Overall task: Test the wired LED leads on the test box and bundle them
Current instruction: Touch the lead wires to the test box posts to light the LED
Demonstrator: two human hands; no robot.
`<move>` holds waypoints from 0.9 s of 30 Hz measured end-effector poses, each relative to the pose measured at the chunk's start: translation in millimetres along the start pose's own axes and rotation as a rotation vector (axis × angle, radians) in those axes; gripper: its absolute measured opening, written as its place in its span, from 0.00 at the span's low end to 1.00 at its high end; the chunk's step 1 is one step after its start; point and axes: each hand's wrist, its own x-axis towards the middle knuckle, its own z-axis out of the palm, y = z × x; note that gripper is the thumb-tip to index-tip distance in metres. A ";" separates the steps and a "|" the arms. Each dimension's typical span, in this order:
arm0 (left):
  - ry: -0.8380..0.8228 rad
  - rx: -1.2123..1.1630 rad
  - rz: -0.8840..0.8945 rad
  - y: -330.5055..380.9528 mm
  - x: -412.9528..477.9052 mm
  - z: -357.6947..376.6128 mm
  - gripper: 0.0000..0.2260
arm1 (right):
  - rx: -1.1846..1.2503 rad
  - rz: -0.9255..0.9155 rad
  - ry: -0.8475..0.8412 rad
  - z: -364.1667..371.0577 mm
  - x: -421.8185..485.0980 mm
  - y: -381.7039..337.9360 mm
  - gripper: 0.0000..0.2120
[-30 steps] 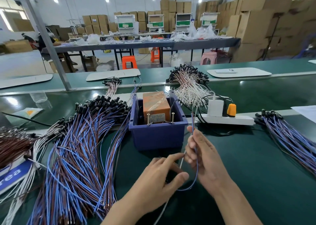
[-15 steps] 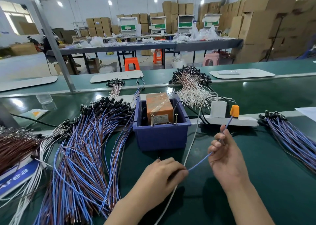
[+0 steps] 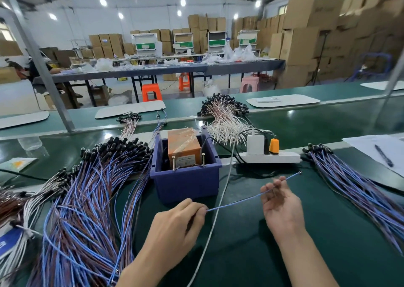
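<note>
A single blue LED lead (image 3: 238, 202) stretches between my hands in front of the test box. My left hand (image 3: 175, 227) pinches its near end. My right hand (image 3: 279, 201) holds the lead near its far end, and the bare tip (image 3: 299, 173) points right. The test box (image 3: 184, 149) is orange, wrapped in tape, with two upright metal pins (image 3: 188, 161), and sits inside a blue bin (image 3: 185, 182). A large pile of blue and brown leads (image 3: 87, 190) lies to the left. A smaller pile of leads (image 3: 354, 186) lies to the right.
A white power strip (image 3: 271, 156) with a white charger and an orange plug lies behind my right hand. A white cable (image 3: 215, 216) runs from it toward me. White leads (image 3: 225, 120) are heaped behind the bin. Paper and a pen (image 3: 383, 155) lie at far right.
My right hand has swung the lead's far end down and to the right, away from the box. The lead went from a loop to a straight line between both hands.
</note>
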 end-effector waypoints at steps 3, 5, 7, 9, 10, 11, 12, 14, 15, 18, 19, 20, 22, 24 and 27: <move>-0.045 -0.045 -0.022 7.7 -0.3 4.4 0.17 | -0.018 -0.037 0.022 -3.4 -4.4 -13.0 0.12; -0.081 -0.124 -0.079 13.8 2.7 6.7 0.16 | 0.004 -0.062 0.023 -10.0 -9.7 -25.7 0.13; -0.125 -0.185 -0.123 24.3 8.6 8.0 0.10 | 0.040 -0.092 0.013 -18.2 -16.2 -42.4 0.14; -0.158 -0.179 -0.083 37.3 17.0 11.9 0.06 | 0.080 -0.126 0.010 -27.0 -22.8 -62.5 0.13; -0.165 -0.156 -0.040 45.0 22.7 13.9 0.05 | 0.097 -0.145 0.017 -31.7 -25.4 -73.1 0.12; -0.164 -0.125 0.008 53.8 30.3 15.8 0.06 | 0.110 -0.169 0.033 -36.7 -27.6 -83.2 0.12; -0.167 -0.085 0.058 62.4 38.9 19.0 0.07 | 0.111 -0.206 0.060 -41.8 -29.2 -92.7 0.12; -0.164 0.040 0.172 80.4 61.3 28.9 0.10 | 0.062 -0.328 0.150 -50.6 -30.9 -107.0 0.11; -0.152 0.089 0.225 90.7 73.6 34.2 0.11 | 0.018 -0.403 0.217 -54.6 -30.8 -112.0 0.11; -0.006 0.154 0.325 127.2 110.9 50.6 0.06 | -0.125 -0.612 0.501 -68.2 -31.4 -123.5 0.11; 0.069 0.188 0.355 138.0 123.1 59.3 0.04 | -0.158 -0.678 0.574 -72.7 -32.1 -127.1 0.11; 0.114 0.222 0.376 148.9 135.6 68.4 0.03 | -0.185 -0.740 0.619 -76.6 -33.1 -130.3 0.11; 0.131 0.257 0.406 168.9 162.6 87.7 0.03 | -0.229 -0.843 0.653 -83.6 -35.2 -134.0 0.11; 0.104 0.253 0.419 184.5 188.3 109.3 0.06 | -0.264 -0.890 0.649 -88.9 -35.3 -134.2 0.12; 0.057 0.237 0.421 200.3 221.1 141.6 0.09 | -0.311 -0.894 0.642 -92.5 -30.2 -133.9 0.11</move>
